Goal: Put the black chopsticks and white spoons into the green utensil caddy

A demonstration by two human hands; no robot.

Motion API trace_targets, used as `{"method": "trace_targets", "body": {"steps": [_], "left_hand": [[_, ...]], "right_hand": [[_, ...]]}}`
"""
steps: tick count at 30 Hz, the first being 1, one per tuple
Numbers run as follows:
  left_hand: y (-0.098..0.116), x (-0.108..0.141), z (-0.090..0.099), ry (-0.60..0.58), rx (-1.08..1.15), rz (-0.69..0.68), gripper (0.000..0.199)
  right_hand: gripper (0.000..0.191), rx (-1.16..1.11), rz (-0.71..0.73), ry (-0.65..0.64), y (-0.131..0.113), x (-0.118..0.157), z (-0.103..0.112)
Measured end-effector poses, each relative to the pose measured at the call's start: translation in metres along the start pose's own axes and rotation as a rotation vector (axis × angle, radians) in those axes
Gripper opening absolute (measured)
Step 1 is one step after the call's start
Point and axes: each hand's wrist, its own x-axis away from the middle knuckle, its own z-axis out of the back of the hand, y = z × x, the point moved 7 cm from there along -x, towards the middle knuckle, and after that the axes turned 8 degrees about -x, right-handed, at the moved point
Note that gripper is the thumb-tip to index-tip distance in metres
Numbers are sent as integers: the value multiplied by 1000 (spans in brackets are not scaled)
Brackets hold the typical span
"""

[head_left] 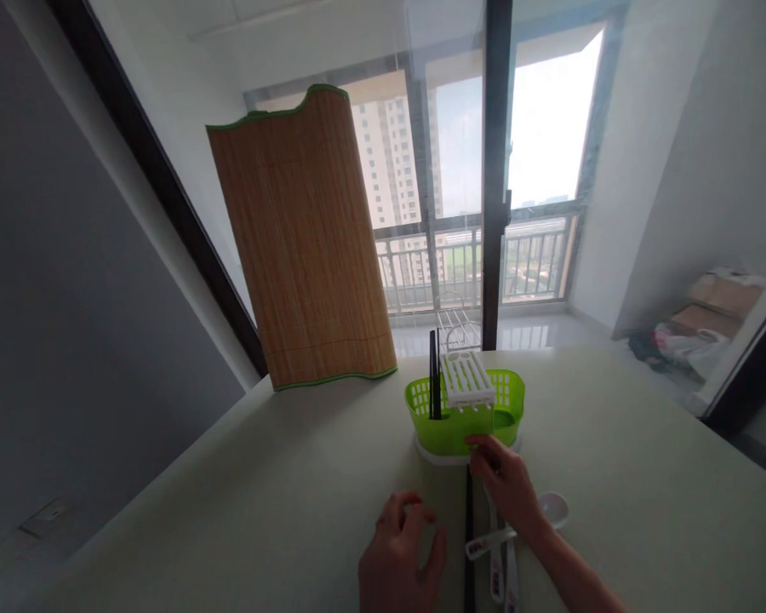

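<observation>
— Pale green table [261, 477] fills most of the view, with a tall window and balcony rail behind it. What stands on it, biggest first?

— Biggest is the bamboo mat [303, 247], standing upright in a curve at the far left of the table. Next comes the green cutlery basket [447, 421] on its white base, near the middle, with a white slotted insert [467, 379] on top. Two black chopsticks [433, 375] already stand upright in its left compartment.

— And what lies loose?

— One black chopstick [468, 536] lies flat on the table just in front of the basket, between the hands. Beside it are white spoons [517, 532] (I count about three, though their handles overlap and run out of view).

— The hands?

— The right hand [507, 485] reaches to the basket's front rim, fingertips drawn together at the edge; whether they pinch something small I cannot tell. The left hand [399, 558] hovers over the table with fingers loosely curled, holding nothing.

— How far along, would you say?

— Early, I judge: two chopsticks are in, one chopstick and the spoons are out.

— Anything in the way?

— Only the insert, which covers the basket's middle. The mat stands well apart.
</observation>
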Motion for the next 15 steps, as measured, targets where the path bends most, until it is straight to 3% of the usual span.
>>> {"method": "trace_targets", "body": {"steps": [4, 6, 9, 15], "left_hand": [[9, 27, -54, -408, -133, -28, 25], [7, 30, -69, -518, -208, 0, 33], [-7, 25, -64, -503, -257, 53, 36], [-56, 20, -19, -321, -228, 152, 24]], "right_hand": [[25, 142, 48, -47, -6, 7, -11], [25, 211, 74, -70, -8, 11, -16], [26, 270, 115, -125, -7, 14, -23], [25, 341, 152, -224, -4, 18, -33]]}}
